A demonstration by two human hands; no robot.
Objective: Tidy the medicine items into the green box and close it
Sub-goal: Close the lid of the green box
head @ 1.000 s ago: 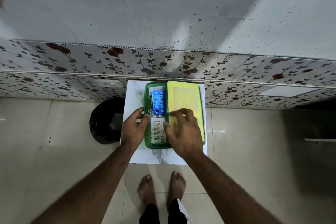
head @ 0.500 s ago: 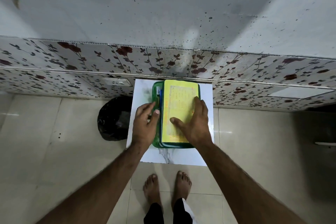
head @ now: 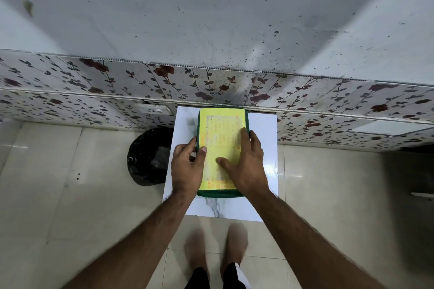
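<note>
The green box lies on a small white marble-look table. Its lid, covered by a yellow printed label, lies flat over the box, and the medicine items inside are hidden. My left hand holds the box's left side, thumb resting on the lid's edge. My right hand lies on the lid, thumb spread across the label and fingers curled over the right edge.
A black plastic bag sits on the tiled floor just left of the table. The table's far edge meets a flower-patterned wall panel with a white socket. My bare feet stand at the near edge.
The lid swung from open at the right down over the box, hiding the blue blister pack and the other items. My right hand followed it and now rests on top.
</note>
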